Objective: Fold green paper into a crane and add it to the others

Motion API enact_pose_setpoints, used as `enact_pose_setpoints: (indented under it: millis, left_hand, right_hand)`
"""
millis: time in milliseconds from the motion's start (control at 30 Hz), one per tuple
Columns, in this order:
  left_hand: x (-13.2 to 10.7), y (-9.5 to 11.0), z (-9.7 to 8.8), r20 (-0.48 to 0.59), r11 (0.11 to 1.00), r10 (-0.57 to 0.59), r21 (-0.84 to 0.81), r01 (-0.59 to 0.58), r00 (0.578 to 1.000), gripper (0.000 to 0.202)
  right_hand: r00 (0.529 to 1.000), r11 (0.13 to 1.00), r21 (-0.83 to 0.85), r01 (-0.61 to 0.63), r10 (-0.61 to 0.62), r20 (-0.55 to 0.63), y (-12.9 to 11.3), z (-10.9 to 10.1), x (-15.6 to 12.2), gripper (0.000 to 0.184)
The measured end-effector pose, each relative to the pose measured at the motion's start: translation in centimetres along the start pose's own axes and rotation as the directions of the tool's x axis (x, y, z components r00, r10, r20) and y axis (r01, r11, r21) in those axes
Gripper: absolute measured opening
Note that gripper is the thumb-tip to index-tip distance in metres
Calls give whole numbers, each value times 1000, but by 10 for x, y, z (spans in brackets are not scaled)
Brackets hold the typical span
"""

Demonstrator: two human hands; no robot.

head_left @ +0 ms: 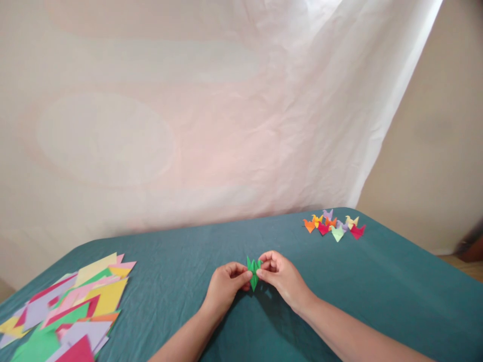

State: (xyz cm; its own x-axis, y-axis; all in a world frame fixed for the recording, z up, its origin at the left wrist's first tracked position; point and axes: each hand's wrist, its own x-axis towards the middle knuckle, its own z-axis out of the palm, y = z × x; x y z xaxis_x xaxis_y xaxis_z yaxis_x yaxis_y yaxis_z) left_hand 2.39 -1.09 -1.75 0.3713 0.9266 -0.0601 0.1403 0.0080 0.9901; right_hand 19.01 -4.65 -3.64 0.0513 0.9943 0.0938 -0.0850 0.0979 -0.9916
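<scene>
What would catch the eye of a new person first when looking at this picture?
Probably the small green folded paper, pinched between the left hand and the right hand near the front of the dark green table. Next might be the bright, untidy pile of coloured paper at the table's left side. A cluster of little paper birds stands out near the far right corner.

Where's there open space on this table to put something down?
The table is bare between the loose paper and the left hand, beyond that hand to the back edge, and from the right hand to the paper birds and right edge. It's crowded under the loose paper, around the birds, and at the green folded paper in the hands.
</scene>
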Motion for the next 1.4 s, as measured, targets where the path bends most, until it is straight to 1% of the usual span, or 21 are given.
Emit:
enact_pose_setpoints:
  millis: [233,367,500,600,700,767,933,1100,1200,1300,1400]
  left_hand:
    - [-1,4,0,-14,1000,-20,-19,20,1000,25]
    - [-2,6,0,-17,1000,-23,-22,22,1000,25]
    - [-3,7,2,9,999,-4,-34,4,1000,28]
    - [-4,6,4,35,1000,6,-10,-6,999,29]
    - [-6,7,4,5,994,33,100,-33,999,28]
    - [-6,6,3,-10,990,50,131,-48,999,27]
    - [-7,2,2,46,991,65,115,-70,997,21]
    - [-7,2,5,68,988,63,138,-72,996,19]
    - [-8,6,6,73,990,52,128,-61,996,20]
    - [-8,8,7,80,993,27,115,-37,996,22]
    - [-7,7,6,89,995,2,95,-10,996,22]
  right_hand:
    - [1000,999,44,-17,18,-2,0,-1,1,26]
    - [1000,998,65,-21,20,10,-3,0,1,28]
    - [1000,997,72,-6,5,21,-5,-1,1,31]
    - [1000,999,35,21,-22,22,-3,-1,0,32]
    - [999,999,3,44,-44,28,-1,0,-1,30]
    - [998,999,-18,51,-51,49,-1,1,-2,27]
    - [994,994,-100,42,-32,102,-8,3,-6,20]
    - [998,991,-133,17,-9,59,-12,4,-9,20]
    - [999,990,-139,35,-30,41,-12,2,-9,20]
    - [997,981,-179,71,-69,18,-12,1,-8,20]
    - [996,972,-218,86,-82,24,-13,0,-8,23]
